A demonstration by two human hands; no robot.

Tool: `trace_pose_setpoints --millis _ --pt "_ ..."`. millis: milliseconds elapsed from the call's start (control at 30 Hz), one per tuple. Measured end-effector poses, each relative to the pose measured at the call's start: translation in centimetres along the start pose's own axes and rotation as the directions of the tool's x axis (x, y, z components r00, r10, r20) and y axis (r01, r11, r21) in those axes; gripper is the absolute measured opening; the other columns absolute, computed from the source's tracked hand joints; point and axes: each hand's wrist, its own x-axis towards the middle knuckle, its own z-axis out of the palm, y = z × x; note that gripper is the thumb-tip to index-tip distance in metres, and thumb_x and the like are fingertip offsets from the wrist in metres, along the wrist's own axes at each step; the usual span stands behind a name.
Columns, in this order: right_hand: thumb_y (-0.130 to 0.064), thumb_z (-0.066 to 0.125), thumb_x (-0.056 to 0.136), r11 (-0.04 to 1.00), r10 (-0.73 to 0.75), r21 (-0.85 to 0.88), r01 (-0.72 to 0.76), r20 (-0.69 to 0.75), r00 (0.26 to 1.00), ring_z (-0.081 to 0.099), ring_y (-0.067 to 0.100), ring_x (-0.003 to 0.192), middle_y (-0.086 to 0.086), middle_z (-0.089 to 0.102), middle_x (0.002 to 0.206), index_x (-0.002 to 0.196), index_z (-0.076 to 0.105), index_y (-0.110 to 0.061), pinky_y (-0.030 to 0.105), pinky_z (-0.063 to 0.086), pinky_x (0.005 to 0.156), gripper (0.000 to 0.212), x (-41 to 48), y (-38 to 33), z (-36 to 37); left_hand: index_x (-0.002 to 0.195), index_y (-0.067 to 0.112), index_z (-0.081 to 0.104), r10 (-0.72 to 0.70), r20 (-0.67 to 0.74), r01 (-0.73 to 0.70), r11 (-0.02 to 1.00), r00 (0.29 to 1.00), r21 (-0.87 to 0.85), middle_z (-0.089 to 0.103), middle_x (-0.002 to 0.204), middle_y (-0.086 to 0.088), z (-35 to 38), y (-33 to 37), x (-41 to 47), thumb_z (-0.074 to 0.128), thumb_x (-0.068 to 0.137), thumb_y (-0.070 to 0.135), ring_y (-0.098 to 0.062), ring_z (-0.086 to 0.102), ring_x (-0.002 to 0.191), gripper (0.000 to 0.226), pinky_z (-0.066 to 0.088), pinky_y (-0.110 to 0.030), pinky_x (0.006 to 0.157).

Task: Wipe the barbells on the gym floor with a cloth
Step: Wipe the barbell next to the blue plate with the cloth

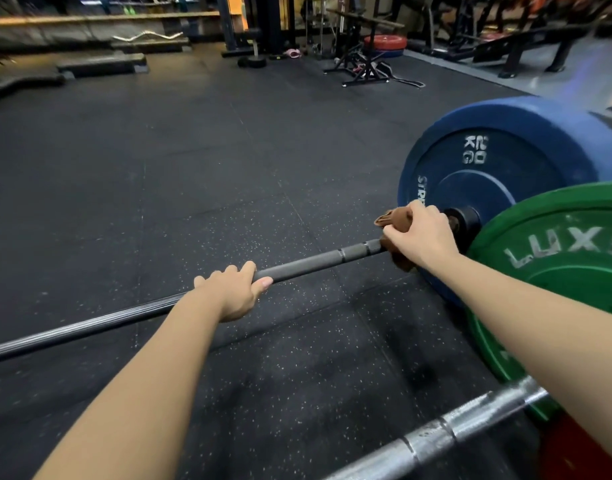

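1. The black barbell [315, 261] lies on the speckled rubber floor [193, 168], running from the left edge of the view to a blue bumper plate [505, 161] marked 20 KG on the right.
2. The left hand [233, 294] wraps the shaft near its middle, fingers curled over the top and thumb lying along the near side.
3. The right hand [418, 233] clasps a brown cloth [396, 218] bunched around the shaft, just beside the collar at the blue plate; its fingers are closed round cloth and bar together.
4. A second, chrome barbell [453, 431] lies nearer the person, carrying a green bumper plate [557, 254]; neither hand touches it.
5. Handling, as a judgement: the loaded bar is heavy and rigid and probably rolls more easily than it lifts, so a steadying hold on the shaft suits it.
6. The cloth is soft and light and folds to the bar's curve. The knurled sections likely drag on it, while the smooth bands let it slide.
7. The chrome bar looks slick and would want the same wrap-around hold.
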Motion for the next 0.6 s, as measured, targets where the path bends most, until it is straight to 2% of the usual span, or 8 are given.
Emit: trace_pose_setpoints --millis 67,200,267,333,467,600 --pt "-0.053 0.067 0.079 0.999 0.019 0.031 -0.020 0.015 1.000 0.056 0.036 0.108 0.012 0.059 0.112 0.113 0.057 -0.020 0.044 0.048 0.095 0.048 0.7 1.1 -0.8 0.126 0.025 0.038 -0.003 -0.009 0.003 1.000 1.000 0.004 0.050 0.136 -0.007 0.1 0.1 0.0 0.012 0.104 0.063 -0.033 0.047 0.127 0.051 0.030 -0.054 0.105" --pt "-0.055 0.067 0.082 0.980 0.166 0.121 -0.157 -0.062 0.984 0.055 0.037 0.114 0.013 0.059 0.117 0.120 0.055 -0.022 0.045 0.049 0.095 0.051 1.1 2.1 -1.0 0.128 0.024 0.038 -0.012 -0.017 0.013 1.000 1.000 0.004 0.050 0.134 -0.007 0.2 0.2 0.1 0.011 0.104 0.064 -0.033 0.048 0.126 0.053 0.031 -0.054 0.104" --pt "-0.054 0.066 0.084 0.980 0.186 0.089 -0.179 -0.078 0.979 0.051 0.039 0.119 0.016 0.057 0.121 0.122 0.054 -0.021 0.046 0.047 0.096 0.052 1.0 1.6 -0.5 0.129 0.024 0.038 -0.010 -0.027 0.011 1.000 1.000 0.017 0.051 0.133 -0.007 0.2 0.2 0.0 0.011 0.104 0.063 -0.033 0.049 0.125 0.054 0.032 -0.053 0.103" --pt "-0.056 0.064 0.086 0.986 0.168 0.014 -0.167 -0.094 0.981 0.047 0.040 0.121 0.018 0.055 0.123 0.121 0.054 -0.021 0.047 0.046 0.094 0.050 0.8 0.6 -0.1 0.129 0.023 0.038 -0.006 -0.046 0.008 0.999 0.999 0.041 0.052 0.132 -0.008 0.2 0.2 -0.1 0.011 0.104 0.063 -0.033 0.051 0.123 0.054 0.034 -0.053 0.101" --pt "-0.060 0.064 0.084 0.991 0.129 -0.006 -0.130 -0.079 0.988 0.048 0.035 0.115 0.013 0.057 0.114 0.107 0.054 -0.024 0.042 0.045 0.084 0.043 -0.2 -1.2 0.3 0.130 0.022 0.038 -0.002 -0.060 0.006 0.998 0.998 0.065 0.052 0.132 -0.009 0.1 0.3 -0.3 0.011 0.104 0.062 -0.034 0.051 0.123 0.054 0.035 -0.053 0.102" --pt "-0.063 0.062 0.084 0.999 -0.008 -0.052 0.008 -0.006 1.000 0.047 0.030 0.115 0.005 0.054 0.108 0.111 0.054 -0.028 0.041 0.046 0.082 0.045 -1.5 -3.4 1.2 0.130 0.023 0.038 -0.008 -0.032 0.010 0.999 0.999 0.042 0.051 0.132 -0.008 0.0 0.3 -0.3 0.011 0.105 0.062 -0.032 0.050 0.123 0.053 0.034 -0.053 0.102"
